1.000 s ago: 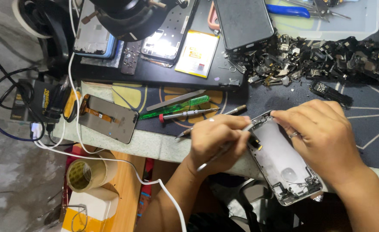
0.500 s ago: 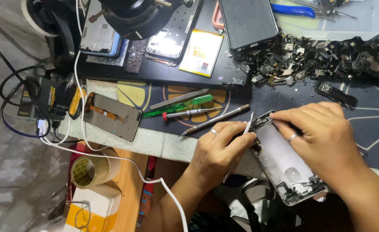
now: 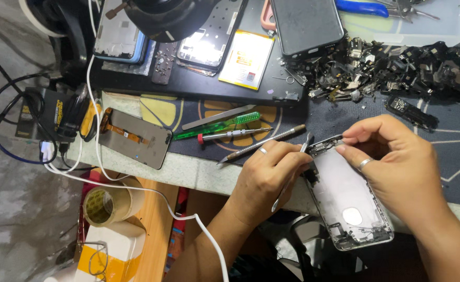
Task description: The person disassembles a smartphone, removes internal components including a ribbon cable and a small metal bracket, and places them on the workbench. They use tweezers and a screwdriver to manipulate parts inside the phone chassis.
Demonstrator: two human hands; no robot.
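Note:
An opened silver phone housing [image 3: 347, 201] lies at the front edge of the bench, its inside facing up. My right hand [image 3: 397, 167] grips its upper end, thumb and fingers on the top edge. My left hand [image 3: 266, 175] pinches a thin metal tweezers-like tool [image 3: 291, 175], whose tip touches the housing's upper left corner. Both hands wear a ring.
On the dark mat lie a green screwdriver [image 3: 219, 127], a red-tipped driver [image 3: 232, 135] and a grey pen-like tool [image 3: 264, 143]. A phone screen with flex cable [image 3: 136, 138] sits left. A heap of small black parts [image 3: 392, 68], a yellow battery [image 3: 246, 60] and other phones lie behind. Tape roll [image 3: 104, 204] below.
My left hand has turned the tool from lying across the housing to standing more upright at its top corner. The view shifted slightly; my right hand stays on the housing.

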